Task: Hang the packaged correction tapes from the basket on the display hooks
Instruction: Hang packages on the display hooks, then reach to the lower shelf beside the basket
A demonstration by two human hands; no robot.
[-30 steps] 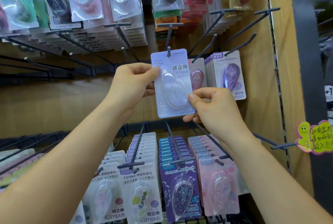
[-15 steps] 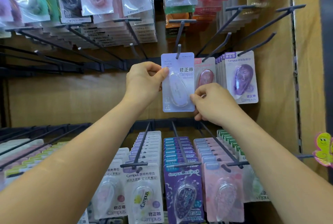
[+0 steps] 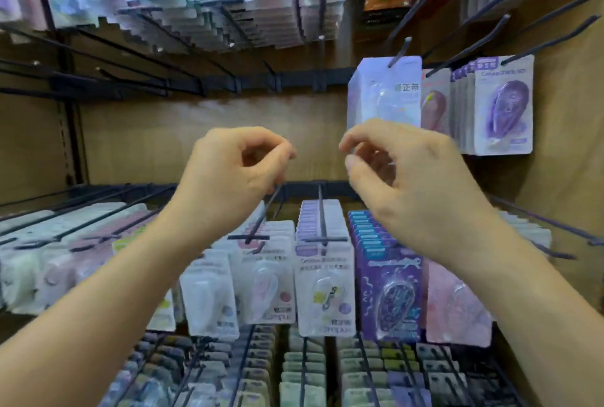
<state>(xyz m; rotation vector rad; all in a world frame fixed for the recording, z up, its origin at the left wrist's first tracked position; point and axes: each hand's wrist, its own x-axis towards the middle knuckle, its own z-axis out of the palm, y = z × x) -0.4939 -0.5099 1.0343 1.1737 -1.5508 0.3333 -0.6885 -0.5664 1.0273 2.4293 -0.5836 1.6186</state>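
Two bare hands hover before the display, level and a little apart. On the left hand [image 3: 228, 177] the fingers curl loosely, thumb tip close to forefinger, with nothing between them. On the right hand [image 3: 411, 187] they are likewise loosely curled, thumb and forefinger parted; the blur is heavy, but I make out nothing pinched there. Straight above the right knuckles the pale lilac correction tape package [image 3: 385, 92] hangs on its hook [image 3: 399, 52], the wire passing through the hole at the card's top and running out from the wooden back panel [image 3: 196, 138] toward the camera. The card's long axis is upright, printed face forward. Its bottom edge is hidden behind the right fingers, so I cannot tell whether they touch it. From the left hand it lies up and well to the right, so the right hand is plainly the nearer. Just beside it on the right hang a red-pink package [image 3: 434, 105] and a stack of purple Campus packages [image 3: 503, 105]; a lower row of packages [image 3: 323, 292] hangs beneath the forearms. This card looks hung, and the basket is out of view, so the next reach probably turns away from the card
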